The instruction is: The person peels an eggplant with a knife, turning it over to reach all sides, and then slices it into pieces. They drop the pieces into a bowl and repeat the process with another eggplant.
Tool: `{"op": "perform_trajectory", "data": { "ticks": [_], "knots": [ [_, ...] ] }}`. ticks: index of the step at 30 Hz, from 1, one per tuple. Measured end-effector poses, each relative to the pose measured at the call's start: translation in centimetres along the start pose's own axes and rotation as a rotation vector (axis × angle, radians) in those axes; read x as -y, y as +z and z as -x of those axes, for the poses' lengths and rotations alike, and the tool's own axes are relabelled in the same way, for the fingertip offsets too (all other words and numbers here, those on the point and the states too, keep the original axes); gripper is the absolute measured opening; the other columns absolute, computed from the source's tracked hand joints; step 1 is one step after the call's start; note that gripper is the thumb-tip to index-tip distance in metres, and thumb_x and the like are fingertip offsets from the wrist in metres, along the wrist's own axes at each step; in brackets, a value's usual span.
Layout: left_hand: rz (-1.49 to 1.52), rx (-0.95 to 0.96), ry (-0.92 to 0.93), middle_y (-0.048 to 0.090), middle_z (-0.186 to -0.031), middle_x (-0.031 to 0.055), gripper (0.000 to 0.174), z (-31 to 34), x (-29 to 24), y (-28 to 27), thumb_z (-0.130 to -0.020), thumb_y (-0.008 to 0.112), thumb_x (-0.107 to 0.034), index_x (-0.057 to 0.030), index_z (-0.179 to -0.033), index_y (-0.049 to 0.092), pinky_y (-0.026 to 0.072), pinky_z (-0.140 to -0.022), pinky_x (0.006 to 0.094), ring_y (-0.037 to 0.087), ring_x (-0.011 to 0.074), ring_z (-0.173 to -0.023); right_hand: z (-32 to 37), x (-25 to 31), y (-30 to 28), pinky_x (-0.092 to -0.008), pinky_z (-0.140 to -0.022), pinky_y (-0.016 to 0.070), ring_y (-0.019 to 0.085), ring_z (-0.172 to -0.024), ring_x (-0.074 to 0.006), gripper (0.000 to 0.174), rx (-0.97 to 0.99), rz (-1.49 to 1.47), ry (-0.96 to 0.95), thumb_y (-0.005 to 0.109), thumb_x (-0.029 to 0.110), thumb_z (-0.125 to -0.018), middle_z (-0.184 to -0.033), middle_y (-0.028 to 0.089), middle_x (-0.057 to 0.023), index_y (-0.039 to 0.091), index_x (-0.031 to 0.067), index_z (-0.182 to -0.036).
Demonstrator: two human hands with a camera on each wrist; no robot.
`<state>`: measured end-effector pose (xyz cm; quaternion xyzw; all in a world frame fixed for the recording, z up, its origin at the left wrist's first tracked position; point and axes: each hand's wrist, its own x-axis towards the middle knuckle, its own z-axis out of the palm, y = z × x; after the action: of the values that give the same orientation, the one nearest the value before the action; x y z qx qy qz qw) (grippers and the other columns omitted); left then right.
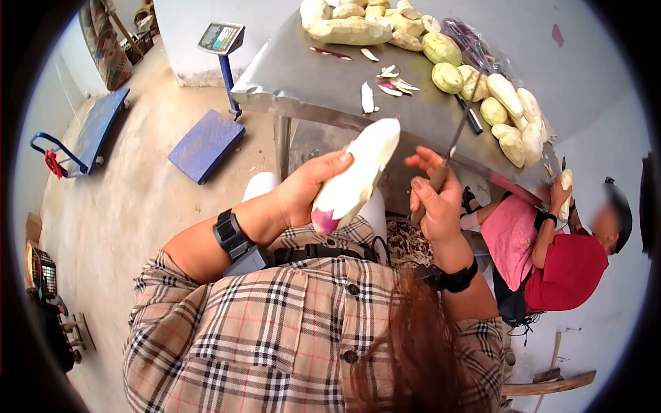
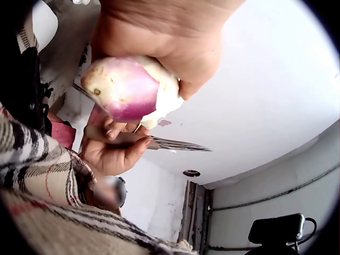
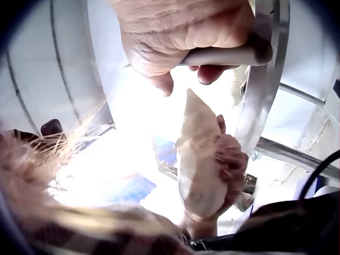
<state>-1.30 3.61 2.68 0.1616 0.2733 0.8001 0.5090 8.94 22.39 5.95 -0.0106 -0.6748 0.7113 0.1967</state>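
Observation:
My left hand (image 1: 303,189) grips a long, mostly peeled eggplant (image 1: 365,165), white along its body with purple skin left at the lower end. In the left wrist view that purple end (image 2: 127,93) faces the camera. To the right, my right hand (image 1: 441,206) holds a knife by its brown handle (image 1: 438,177), fingers partly curled round it and the blade pointing up and away. The blade stands apart from the eggplant in the head view. Bright glare washes out much of the right wrist view around the eggplant (image 3: 199,154).
A metal table (image 1: 303,69) ahead carries peeled eggplants (image 1: 351,31), peel strips (image 1: 368,98), and a plastic bag (image 1: 475,45). At right, a person in red (image 1: 568,272) holds another peeled eggplant. A platform scale (image 1: 206,146) and blue cart (image 1: 96,138) stand left; peelings (image 1: 411,241) lie below.

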Motion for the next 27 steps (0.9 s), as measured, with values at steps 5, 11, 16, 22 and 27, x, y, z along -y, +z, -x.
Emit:
{"op": "perform_trajectory", "data": {
  "ticks": [5, 11, 16, 22, 27],
  "knots": [
    [-0.208, 0.07, -0.096, 0.057, -0.103, 0.0116, 0.053, 0.3, -0.1, 1.0, -0.083, 0.058, -0.029, 0.0023, -0.123, 0.04, 0.0504, -0.072, 0.0287, 0.06, 0.0171, -0.085, -1.3, 0.4, 1.0, -0.0191, -0.047, 0.0369, 0.044, -0.05, -0.0058, 0.037, 0.134, -0.071, 0.124, 0.064, 0.01, -0.077, -0.075, 0.054, -0.0017, 0.051, -0.0014, -0.11],
    [-0.231, 0.043, -0.129, 0.059, -0.101, 0.0118, 0.052, 0.5, -0.6, 0.4, -0.084, 0.057, -0.029, 0.0036, -0.121, 0.042, 0.0505, -0.073, 0.0277, 0.06, 0.0161, -0.085, -1.0, -0.6, 0.8, -0.0179, -0.043, 0.0361, 0.045, -0.048, -0.006, 0.035, 0.071, -0.209, 0.118, 0.063, 0.01, -0.078, -0.076, 0.055, -0.0027, 0.051, -0.0013, -0.109],
    [-0.281, 0.039, -0.214, 0.059, -0.101, 0.0133, 0.053, 0.3, -0.9, 0.8, -0.083, 0.058, -0.03, 0.0049, -0.12, 0.043, 0.0507, -0.072, 0.0272, 0.061, 0.0161, -0.086, -1.5, 0.5, -0.1, -0.0155, -0.043, 0.0375, 0.048, -0.051, -0.005, 0.037, 0.173, -0.301, 0.126, 0.061, 0.008, -0.078, -0.09, 0.059, -0.0089, 0.05, -0.0012, -0.111],
    [-0.183, 0.018, -0.227, 0.058, -0.104, 0.0113, 0.055, 0.6, -0.5, 0.4, -0.084, 0.055, -0.037, 0.0022, -0.121, 0.043, 0.0497, -0.072, 0.0264, 0.06, 0.0153, -0.085, -1.0, -0.4, -0.3, -0.0161, -0.044, 0.039, 0.048, -0.053, -0.006, 0.03, 0.181, -0.314, 0.152, 0.062, 0.011, -0.077, -0.094, 0.061, -0.0139, 0.052, 0.0, -0.104],
    [0.029, 0.305, -0.084, 0.049, -0.119, 0.0168, 0.08, 0.2, -1.1, 0.1, -0.077, 0.049, -0.06, -0.0054, -0.132, 0.031, 0.0491, -0.082, 0.0373, 0.054, 0.0288, -0.102, -0.9, -1.0, -0.5, -0.0217, -0.048, 0.0387, 0.046, -0.053, -0.0106, 0.026, 0.047, -0.533, 0.111, 0.062, 0.015, -0.078, -0.083, 0.059, -0.0107, 0.052, 0.0017, -0.098]
  ]
}}
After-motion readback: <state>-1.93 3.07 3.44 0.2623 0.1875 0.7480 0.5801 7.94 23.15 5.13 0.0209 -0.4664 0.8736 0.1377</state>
